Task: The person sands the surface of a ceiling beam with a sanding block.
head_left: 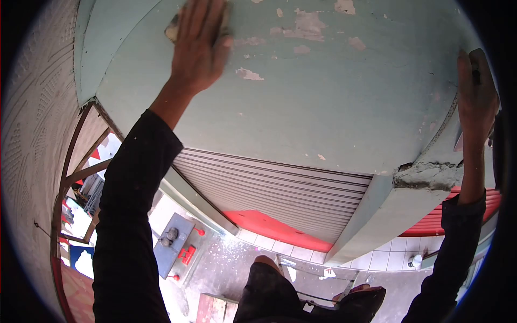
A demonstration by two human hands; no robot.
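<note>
High on the pale green wall (344, 107), my left hand (198, 54) presses a small block (172, 29) flat against the painted surface. The fingers are stretched over the block and hide most of it, showing only a brownish edge. Whitish patches of peeled paint (309, 27) lie to the right of this hand. At the far right, my right hand (476, 97) is raised beside the wall's edge with its fingers curled. Something dark shows between those fingers, but its kind cannot be made out.
Below the wall are a white roller shutter (274, 188) with a red lower part and a pillar with a broken concrete ledge (425, 176). Far below stand a grey table (175, 237), a wooden bench (212, 309) and a white can (414, 261). A textured wall (37, 134) rises at left.
</note>
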